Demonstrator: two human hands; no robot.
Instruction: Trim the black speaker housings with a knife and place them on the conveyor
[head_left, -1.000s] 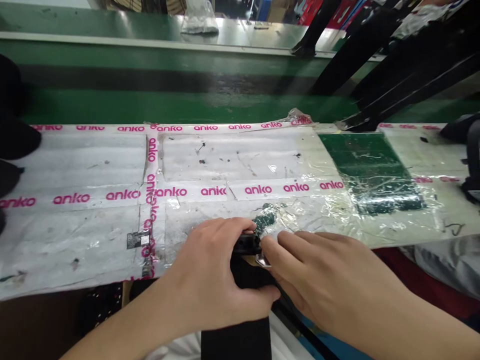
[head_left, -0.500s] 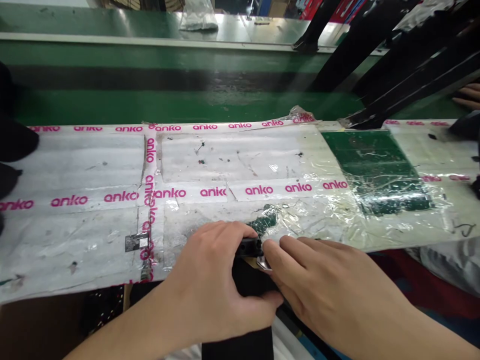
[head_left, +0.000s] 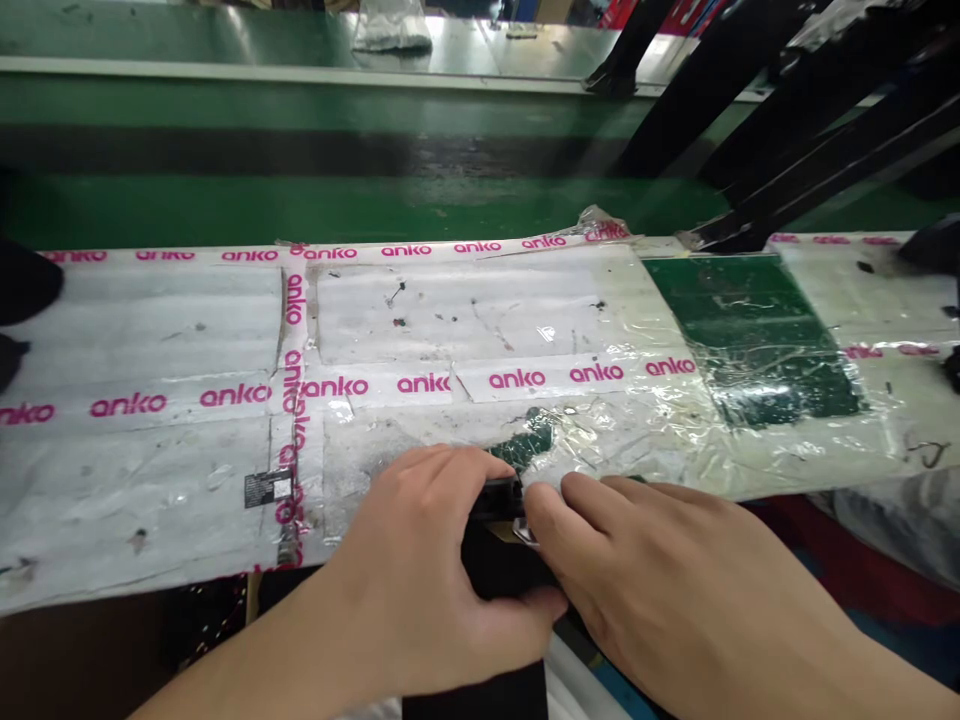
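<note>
Grip of left hand (head_left: 420, 570) closed around black bar (head_left: 501, 560) at near edge of worktable (head_left: 450, 290), thumb across it. Just beside, right hand (head_left: 652, 570), fingers curled in against small silver piece (head_left: 525, 532) near bar's upper end; cannot tell whether pinching it. Beyond, pink-lettered tape (head_left: 517, 379) across tabletop; black poles (head_left: 682, 85) slanting, upper right.

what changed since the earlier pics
Another person's fingers, seen at the right edge half a second ago, are out of view. Nothing was visibly taken up or let go: the left hand still holds the black part, and the right hand stays at the small metal piece.
</note>
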